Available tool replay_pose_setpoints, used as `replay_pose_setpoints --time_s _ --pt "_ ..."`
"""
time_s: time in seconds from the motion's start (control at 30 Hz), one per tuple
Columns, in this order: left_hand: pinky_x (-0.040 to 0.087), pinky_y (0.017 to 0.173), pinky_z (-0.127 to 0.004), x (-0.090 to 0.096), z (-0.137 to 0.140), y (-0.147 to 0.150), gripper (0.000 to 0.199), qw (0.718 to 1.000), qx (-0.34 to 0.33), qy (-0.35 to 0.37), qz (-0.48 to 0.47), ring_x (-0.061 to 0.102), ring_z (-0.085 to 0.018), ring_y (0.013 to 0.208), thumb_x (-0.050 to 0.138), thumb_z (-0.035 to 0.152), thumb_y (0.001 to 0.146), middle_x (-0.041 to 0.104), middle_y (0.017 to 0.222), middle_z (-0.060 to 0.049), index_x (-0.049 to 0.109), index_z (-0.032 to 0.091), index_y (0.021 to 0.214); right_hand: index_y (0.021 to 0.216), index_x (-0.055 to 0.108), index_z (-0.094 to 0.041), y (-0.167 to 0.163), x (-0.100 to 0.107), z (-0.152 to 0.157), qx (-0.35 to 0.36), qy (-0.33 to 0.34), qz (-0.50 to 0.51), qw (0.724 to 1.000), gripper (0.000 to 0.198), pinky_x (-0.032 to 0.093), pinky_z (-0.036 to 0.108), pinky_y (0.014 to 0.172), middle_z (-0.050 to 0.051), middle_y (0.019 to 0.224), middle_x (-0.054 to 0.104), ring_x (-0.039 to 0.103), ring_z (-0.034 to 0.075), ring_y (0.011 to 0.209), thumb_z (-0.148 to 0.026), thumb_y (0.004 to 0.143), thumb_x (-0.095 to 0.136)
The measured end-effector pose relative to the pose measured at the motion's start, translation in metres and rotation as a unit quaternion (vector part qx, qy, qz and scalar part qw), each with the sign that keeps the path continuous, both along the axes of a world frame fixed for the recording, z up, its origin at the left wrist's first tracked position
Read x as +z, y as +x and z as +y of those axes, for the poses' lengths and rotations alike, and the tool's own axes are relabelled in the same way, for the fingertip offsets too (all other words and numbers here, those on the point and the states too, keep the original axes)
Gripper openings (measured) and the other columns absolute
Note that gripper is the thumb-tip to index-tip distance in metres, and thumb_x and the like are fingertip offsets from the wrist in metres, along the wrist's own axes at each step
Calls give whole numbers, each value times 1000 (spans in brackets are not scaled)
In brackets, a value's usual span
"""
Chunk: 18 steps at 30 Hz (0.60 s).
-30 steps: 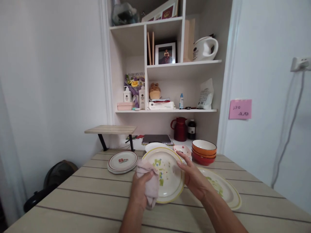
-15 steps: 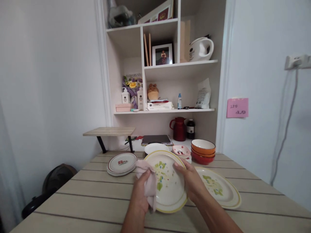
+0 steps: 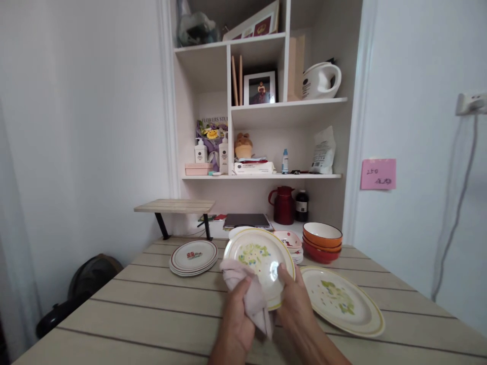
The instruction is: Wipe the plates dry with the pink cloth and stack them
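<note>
Your left hand (image 3: 238,319) pinches pink cloth (image 3: 251,294) between thumb and fingers; cloth touches lower left part of yellow-rimmed plate (image 3: 266,253). Your right hand (image 3: 294,296) pinches right rim of this plate, thumb on face, other fingers mostly hidden behind. Plate is held tilted above table (image 3: 152,314). Oval plate (image 3: 363,309) lies to right, stacked bowls (image 3: 321,241) behind it.

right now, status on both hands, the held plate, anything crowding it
Left hand gripping pink cloth against held plate. Right hand gripping its right edge. Plate tilted, patterned face showing. Oval plate close by on the right, nothing seen blocking.
</note>
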<state>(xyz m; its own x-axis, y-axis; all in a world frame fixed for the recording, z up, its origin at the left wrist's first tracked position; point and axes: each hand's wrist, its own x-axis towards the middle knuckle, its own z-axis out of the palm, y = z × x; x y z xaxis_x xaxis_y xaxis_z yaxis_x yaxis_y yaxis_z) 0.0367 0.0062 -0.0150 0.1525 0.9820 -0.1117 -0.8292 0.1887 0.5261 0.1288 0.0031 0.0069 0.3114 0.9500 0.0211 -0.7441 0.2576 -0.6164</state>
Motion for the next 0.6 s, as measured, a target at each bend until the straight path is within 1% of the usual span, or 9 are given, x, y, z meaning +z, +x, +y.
replay_pose_setpoints --time_s 0.1,0.17,0.27,0.33,0.4,0.5,0.6 --pt "55 90 -42 -2 4 -3 41 999 30 2 9 69 -32 101 75 19 66 75 102 -14 67 13 106 135 44 -35 -3 0 -1 25 -2 10 1000 71 59 40 77 0 95 77 73 24 83 -27 71 76" --pt "55 89 -42 0 8 -11 40 997 67 -5 22 69 -32 100 76 18 64 76 100 -13 67 14 103 135 47 -30 -1 2 1 63 -1 -5 998 73 58 38 77 2 96 77 72 24 84 -25 69 77" --pt "56 86 -40 8 10 -27 43 992 112 13 57 71 -30 94 80 18 61 77 96 -11 67 15 102 132 52 -23 10 7 4 102 -18 -54 993 73 57 32 70 5 94 78 72 22 78 -21 64 80" --pt "57 82 -40 15 7 -35 44 987 131 38 89 72 -30 89 81 20 59 77 93 -11 68 14 101 132 52 -25 20 13 4 106 -29 -92 990 73 56 30 65 4 94 78 72 21 75 -23 65 80" --pt "57 80 -41 20 3 -38 46 982 129 67 124 72 -31 87 82 20 57 77 92 -12 68 14 100 134 50 -29 31 20 2 111 -22 -121 986 73 56 31 65 4 99 77 72 22 77 -27 67 79" --pt "56 79 -41 25 -2 -39 49 976 114 94 161 72 -32 88 83 21 54 77 94 -13 70 13 100 136 48 -33 42 30 -3 123 3 -150 981 75 57 37 72 5 110 74 72 25 86 -32 68 79" --pt "55 78 -41 25 -3 -40 49 976 71 102 178 72 -33 86 83 21 52 77 93 -14 71 12 98 135 49 -33 49 38 -8 134 12 -188 973 75 57 40 75 6 113 73 72 26 86 -33 67 80"
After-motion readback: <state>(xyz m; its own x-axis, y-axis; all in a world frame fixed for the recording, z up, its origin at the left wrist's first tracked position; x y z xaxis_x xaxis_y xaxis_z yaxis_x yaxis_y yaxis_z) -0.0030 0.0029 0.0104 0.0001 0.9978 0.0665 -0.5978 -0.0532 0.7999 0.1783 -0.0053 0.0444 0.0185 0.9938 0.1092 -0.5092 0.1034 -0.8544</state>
